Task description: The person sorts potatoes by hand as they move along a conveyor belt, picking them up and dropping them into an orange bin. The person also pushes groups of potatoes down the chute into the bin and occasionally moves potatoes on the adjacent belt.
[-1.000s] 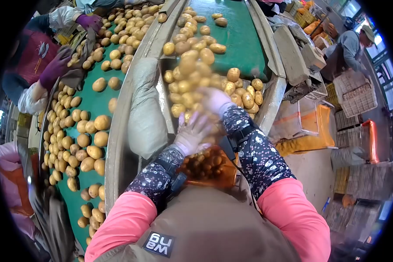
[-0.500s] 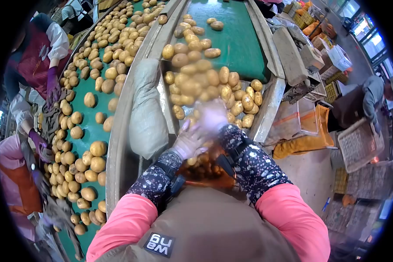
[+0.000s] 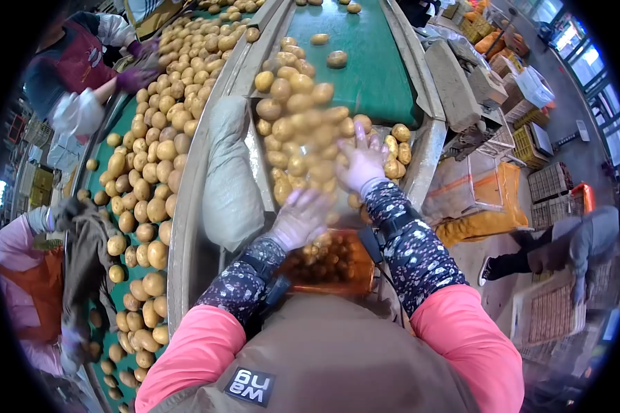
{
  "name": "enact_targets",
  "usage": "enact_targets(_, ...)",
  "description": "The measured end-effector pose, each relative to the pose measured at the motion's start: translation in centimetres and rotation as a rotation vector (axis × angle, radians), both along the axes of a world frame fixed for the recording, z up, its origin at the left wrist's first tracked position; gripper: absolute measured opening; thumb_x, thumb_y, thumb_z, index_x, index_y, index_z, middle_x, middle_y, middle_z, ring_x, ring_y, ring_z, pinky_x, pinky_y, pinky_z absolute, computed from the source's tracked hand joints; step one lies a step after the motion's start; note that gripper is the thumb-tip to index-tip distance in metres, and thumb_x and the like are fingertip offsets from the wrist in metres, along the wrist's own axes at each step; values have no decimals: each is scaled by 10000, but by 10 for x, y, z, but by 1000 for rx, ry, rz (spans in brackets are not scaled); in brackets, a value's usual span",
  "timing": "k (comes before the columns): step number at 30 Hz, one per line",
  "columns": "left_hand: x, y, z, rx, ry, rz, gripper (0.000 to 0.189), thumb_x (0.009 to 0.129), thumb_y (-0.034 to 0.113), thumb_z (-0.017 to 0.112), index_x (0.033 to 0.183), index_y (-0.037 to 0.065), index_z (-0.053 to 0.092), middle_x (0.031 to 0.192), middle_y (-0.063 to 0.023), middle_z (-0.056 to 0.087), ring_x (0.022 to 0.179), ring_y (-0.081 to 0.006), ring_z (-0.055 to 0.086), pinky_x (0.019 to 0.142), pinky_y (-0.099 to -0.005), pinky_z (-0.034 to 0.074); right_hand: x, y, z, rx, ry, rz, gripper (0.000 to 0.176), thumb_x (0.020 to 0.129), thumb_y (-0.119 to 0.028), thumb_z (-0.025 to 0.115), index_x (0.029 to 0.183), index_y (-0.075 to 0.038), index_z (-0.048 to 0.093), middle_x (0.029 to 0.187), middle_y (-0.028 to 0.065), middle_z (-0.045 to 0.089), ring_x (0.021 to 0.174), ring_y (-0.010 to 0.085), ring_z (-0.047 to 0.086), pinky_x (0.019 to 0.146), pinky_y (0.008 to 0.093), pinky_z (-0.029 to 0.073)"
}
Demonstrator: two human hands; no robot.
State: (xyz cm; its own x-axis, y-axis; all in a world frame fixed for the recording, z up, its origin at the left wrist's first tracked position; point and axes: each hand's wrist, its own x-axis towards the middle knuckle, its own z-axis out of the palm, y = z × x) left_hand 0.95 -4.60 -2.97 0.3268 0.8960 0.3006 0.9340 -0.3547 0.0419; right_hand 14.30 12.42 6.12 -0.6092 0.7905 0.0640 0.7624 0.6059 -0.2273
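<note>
My left hand (image 3: 300, 219), in a pale glove, is spread at the lower left edge of the metal chute, beside the potatoes (image 3: 302, 122). My right hand (image 3: 362, 162), also gloved, has its fingers apart over the potatoes on the chute's right side. Neither hand has closed around a potato. The potatoes in the middle are blurred by motion. Behind them the green belt (image 3: 351, 76) carries a few loose potatoes. Below my hands an orange container (image 3: 365, 265) holds many potatoes.
A second belt (image 3: 122, 165) with many potatoes runs along the left. A wrapped white pad (image 3: 231, 175) covers the divider beside my left arm. Co-workers stand beyond the left belt. At right are a metal rail (image 3: 426, 162), crates, and a bent person holding a crate (image 3: 545, 313).
My right hand has moved up and right, its fingers now spread. My left hand stays near the chute's lower left. More potatoes crowd the left belt, and the person at right has moved lower.
</note>
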Motion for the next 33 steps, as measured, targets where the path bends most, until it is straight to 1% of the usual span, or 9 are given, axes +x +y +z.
enact_targets(4, 12, 23, 21, 67, -176, 435, 519, 846, 444, 629, 1277, 159, 579, 1520, -168, 332, 1419, -464, 222, 1147, -613, 154, 3, -8, -40, 40, 20, 79, 599, 808, -322, 647, 1376, -162, 546, 1528, 230, 322, 1373, 458, 349, 1134, 598, 240)
enact_targets(8, 9, 36, 20, -149, -151, 502, 654, 843, 516, 632, 1413, 222, 505, 1563, -169, 278, 1451, -498, 94, 1148, -625, 128, 23, -32, -66, 94, 200, 77, 602, 794, -324, 679, 1349, -124, 560, 1441, 241, 435, 1340, 406, 407, 1123, 533, 300)
enact_targets(16, -4, 38, 21, -87, -167, 463, 557, 818, 509, 657, 1286, 210, 625, 1477, -127, 427, 1432, -490, 159, 1157, -595, 148, 14, -21, -35, 23, 372, 131, 452, 804, -228, 678, 1226, -66, 645, 1317, 215, 558, 1242, 377, 514, 1056, 463, 409)
enact_targets(20, -6, 41, 29, -136, -130, 413, 446, 811, 433, 656, 1210, 234, 639, 1366, -93, 507, 1370, -438, 270, 1082, -591, 251, -29, 7, -11, 4, 402, 199, 443, 818, -153, 639, 1249, -52, 623, 1291, 191, 579, 1119, 353, 608, 970, 419, 486)
enact_targets(22, -6, 40, 41, -202, -95, 314, 358, 812, 427, 655, 1108, 228, 680, 1244, -62, 580, 1284, -383, 390, 1035, -534, 319, -46, 7, -9, 32, 244, 207, 426, 789, -165, 665, 1200, -62, 623, 1155, 172, 637, 1042, 318, 651, 902, 403, 519)
enact_targets(23, -4, 37, 35, 5, -50, 212, 308, 816, 406, 648, 1054, 213, 678, 1139, -30, 598, 1196, -330, 451, 983, -510, 345, -50, 5, -9, -1, 116, 197, 412, 782, -173, 672, 1177, -66, 626, 1113, 164, 650, 1028, 307, 659, 878, 402, 528)
enact_targets(25, -3, 28, 21, -7, -72, 155, 311, 823, 404, 644, 1055, 199, 676, 1143, -32, 596, 1202, -324, 455, 994, -512, 340, -52, -9, 1, -102, -130, 183, 211, 772, -156, 652, 972, -89, 648, 931, 129, 681, 866, 296, 680, 774, 421, 553)
enact_targets(28, -1, 11, 8, -54, -54, 115, 365, 835, 410, 631, 1100, 162, 665, 1198, -43, 583, 1225, -314, 451, 1044, -541, 315, -49, -22, -20, -21, -120, 157, 235, 767, -162, 668, 994, -101, 652, 917, 126, 686, 855, 289, 684, 760, 421, 554)
enact_targets(33, -9, 7, -6, -83, -36, 64, 523, 855, 471, 607, 1272, 156, 593, 1338, -76, 507, 1308, -367, 374, 1107, -627, 215, -21, -11, -49, -266, 474, 196, 288, 802, -109, 629, 1086, -57, 625, 1047, 124, 666, 956, 266, 663, 814, 399, 542)
